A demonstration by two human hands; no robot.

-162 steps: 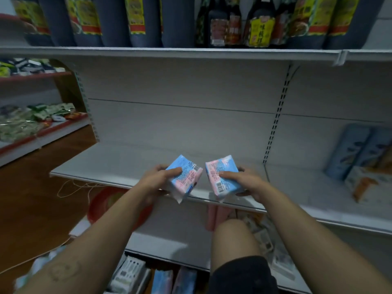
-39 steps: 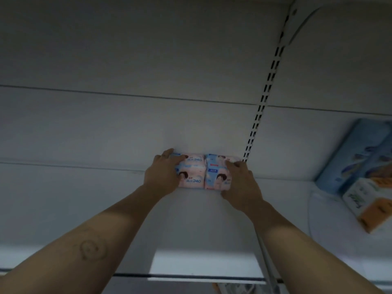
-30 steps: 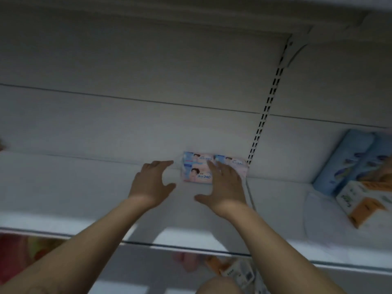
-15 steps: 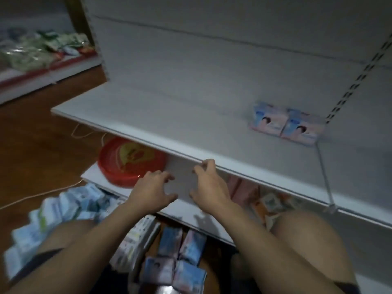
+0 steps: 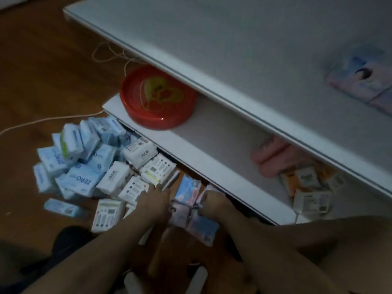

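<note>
Several pink-and-blue tissue packs (image 5: 187, 190) lie on the wooden floor in front of the lowest shelf. My left hand (image 5: 154, 201) is down at the left edge of this cluster, between it and the white packs, and its fingers are hidden. My right hand (image 5: 212, 203) sits on the cluster with its fingers curled over one pink-and-blue pack (image 5: 202, 227). Two matching packs (image 5: 360, 80) stand side by side at the back right of the white middle shelf (image 5: 233, 49).
A heap of white and light-blue packs (image 5: 84, 166) covers the floor to the left. A red round tray (image 5: 158, 98) sits on the bottom shelf (image 5: 212, 149), with pink items (image 5: 273, 158) and orange-white packs (image 5: 307, 187) further right. A cord (image 5: 48, 119) runs across the floor.
My hands left the two packs on the middle shelf and dropped to the floor pile. My view tilted down from the shelf to the floor.
</note>
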